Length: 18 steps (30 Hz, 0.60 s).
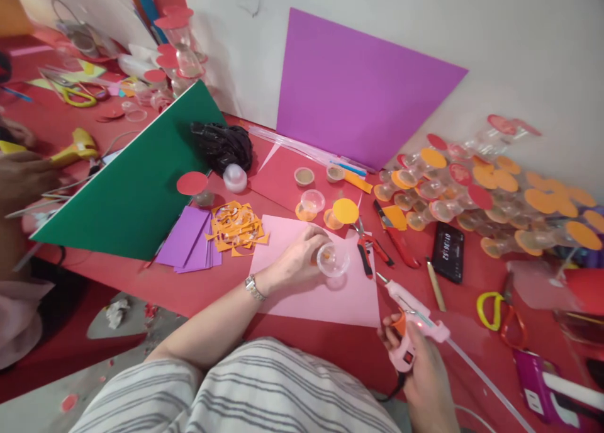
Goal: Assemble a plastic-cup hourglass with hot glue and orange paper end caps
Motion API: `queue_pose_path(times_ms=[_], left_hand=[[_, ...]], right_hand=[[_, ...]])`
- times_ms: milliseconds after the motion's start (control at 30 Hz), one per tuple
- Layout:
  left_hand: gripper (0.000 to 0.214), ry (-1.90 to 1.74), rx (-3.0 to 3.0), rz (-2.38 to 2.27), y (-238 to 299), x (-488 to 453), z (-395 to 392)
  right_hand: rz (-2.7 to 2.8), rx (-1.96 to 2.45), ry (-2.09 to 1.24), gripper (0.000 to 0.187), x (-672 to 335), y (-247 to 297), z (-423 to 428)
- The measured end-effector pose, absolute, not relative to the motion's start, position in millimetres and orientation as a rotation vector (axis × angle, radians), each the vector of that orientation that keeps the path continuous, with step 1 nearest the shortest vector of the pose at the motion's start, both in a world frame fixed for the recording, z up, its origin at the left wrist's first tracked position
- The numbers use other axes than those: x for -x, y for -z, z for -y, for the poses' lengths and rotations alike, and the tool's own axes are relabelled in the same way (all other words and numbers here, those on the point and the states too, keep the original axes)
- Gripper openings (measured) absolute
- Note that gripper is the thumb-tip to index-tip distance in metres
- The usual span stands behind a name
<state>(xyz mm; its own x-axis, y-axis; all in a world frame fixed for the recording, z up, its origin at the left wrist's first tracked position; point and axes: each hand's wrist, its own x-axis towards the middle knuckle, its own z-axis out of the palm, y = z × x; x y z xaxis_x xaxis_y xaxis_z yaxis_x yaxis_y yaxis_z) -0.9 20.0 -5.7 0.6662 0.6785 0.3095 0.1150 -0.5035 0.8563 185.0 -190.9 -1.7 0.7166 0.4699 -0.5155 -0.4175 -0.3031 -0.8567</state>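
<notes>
My left hand (301,254) is closed around the side of a clear plastic cup (334,260), holding it over a pink sheet of paper (287,301). The cup's round mouth is turned up toward me. In my right hand (419,357) is a pink hot glue gun (410,307), its nozzle pointing up and left toward the cup. My fingers wrap its handle near the orange trigger, and a clear glue stick (491,382) runs out of its back end. Just beyond the cup lie red-handled pliers (372,247) and small cups with orange discs (346,211).
A green board (141,181) leans at left, with a co-worker's hand (28,175) behind it. Orange paper scraps (238,228) and purple cards (189,238) lie left. Right are many joined cups with discs (491,187), a phone (448,252), a cutter (401,244) and scissors (503,313).
</notes>
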Motion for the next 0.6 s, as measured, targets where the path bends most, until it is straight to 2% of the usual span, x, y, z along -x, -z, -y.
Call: queue_pose_path(times_ms=[433,600], left_hand=[[0.019,-0.678,-2.189,-0.83,4,1,-25],[0.017,-0.681,-2.142,-0.865,14,0,-27]], right_hand=[[0.125,1.846,-1.066,0.058,-202,12,219],[0.136,1.84,-1.096,0.055,-206,16,230]])
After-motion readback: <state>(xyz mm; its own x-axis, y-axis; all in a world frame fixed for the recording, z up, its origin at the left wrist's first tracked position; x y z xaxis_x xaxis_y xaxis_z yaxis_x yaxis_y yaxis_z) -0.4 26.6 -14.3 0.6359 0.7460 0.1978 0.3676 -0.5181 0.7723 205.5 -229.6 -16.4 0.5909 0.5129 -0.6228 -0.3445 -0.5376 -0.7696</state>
